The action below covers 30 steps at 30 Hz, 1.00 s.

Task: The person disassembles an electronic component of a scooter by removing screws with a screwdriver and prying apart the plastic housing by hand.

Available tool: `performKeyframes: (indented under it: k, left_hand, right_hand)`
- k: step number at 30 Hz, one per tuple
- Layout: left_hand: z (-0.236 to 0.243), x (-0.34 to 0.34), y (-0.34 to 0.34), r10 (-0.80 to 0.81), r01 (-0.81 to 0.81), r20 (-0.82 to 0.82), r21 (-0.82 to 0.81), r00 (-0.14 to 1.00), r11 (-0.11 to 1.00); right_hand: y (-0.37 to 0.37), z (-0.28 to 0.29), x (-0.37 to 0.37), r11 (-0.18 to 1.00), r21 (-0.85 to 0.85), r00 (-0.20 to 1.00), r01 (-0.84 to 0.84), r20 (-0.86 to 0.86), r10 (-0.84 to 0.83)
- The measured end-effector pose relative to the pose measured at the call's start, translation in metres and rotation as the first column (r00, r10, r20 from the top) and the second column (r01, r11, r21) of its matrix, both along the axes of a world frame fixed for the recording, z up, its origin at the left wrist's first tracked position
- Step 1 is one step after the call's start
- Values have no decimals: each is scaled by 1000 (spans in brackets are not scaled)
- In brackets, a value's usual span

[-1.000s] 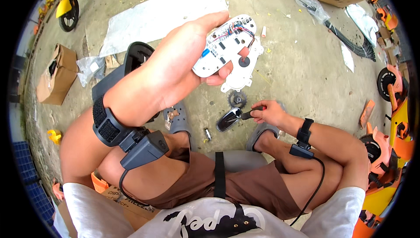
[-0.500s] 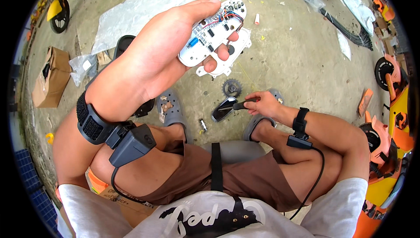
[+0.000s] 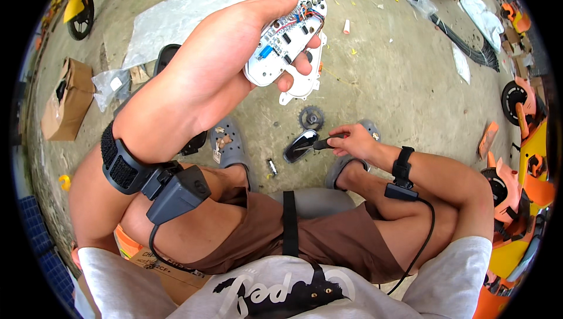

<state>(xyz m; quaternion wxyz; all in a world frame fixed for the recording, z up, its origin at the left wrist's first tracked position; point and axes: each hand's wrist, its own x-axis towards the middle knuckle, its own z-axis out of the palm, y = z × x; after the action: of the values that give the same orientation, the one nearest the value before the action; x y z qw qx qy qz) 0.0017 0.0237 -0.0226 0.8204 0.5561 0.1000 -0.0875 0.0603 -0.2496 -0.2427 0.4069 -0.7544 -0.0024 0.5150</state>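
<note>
Raised toward the top centre, my left hand (image 3: pixel 226 55) is closed around a long white circuit board (image 3: pixel 286 42). Its component side shows black chips, a blue part and red, blue and black wires at the far end. Lower right, my right hand (image 3: pixel 355 142) grips the dark handle of a screwdriver (image 3: pixel 324 143). The thin shaft points left over a glossy black oval cover (image 3: pixel 300 148) on the ground; whether they touch I cannot tell. Behind the left hand's fingers, a white plastic housing (image 3: pixel 305 89) lies partly hidden on the floor.
A dark toothed gear (image 3: pixel 311 118) and a small metal cylinder (image 3: pixel 272 167) lie between my feet. A cardboard box (image 3: pixel 70 101) stands at the left, and a black cable bundle (image 3: pixel 469 46) lies at the far right. Orange and yellow vehicle parts (image 3: pixel 531 155) line the right edge.
My left hand has shifted slightly farther away and tilted the circuit board a little more upright. The right hand with the screwdriver has hardly moved.
</note>
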Motion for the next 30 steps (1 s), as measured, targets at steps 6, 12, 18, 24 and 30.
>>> performKeyframes:
  k: [6, 12, 18, 24, 30]
  left_hand:
    - [-3, 1, 3, 76, -76, 0, 6, 997, 997]
    - [-3, 8, 7, 211, -211, 12, 28, 977, 977]
    - [-5, 12, 11, 352, -352, 7, 52, 936, 935]
    - [-3, 13, 14, 345, -345, -21, 17, 938, 938]
    - [5, 12, 7, 207, -212, -52, -102, 977, 972]
  right_hand:
    - [7, 33, 13, 995, 59, 997, 75, -35, -73]
    - [15, 89, 36, 961, 251, 993, 119, -33, -115]
    - [13, 148, 50, 855, 482, 978, 195, -32, -205]
    - [3, 187, 62, 727, 645, 956, 235, -18, -293]
    - [-3, 199, 65, 623, 716, 912, 314, -45, -408]
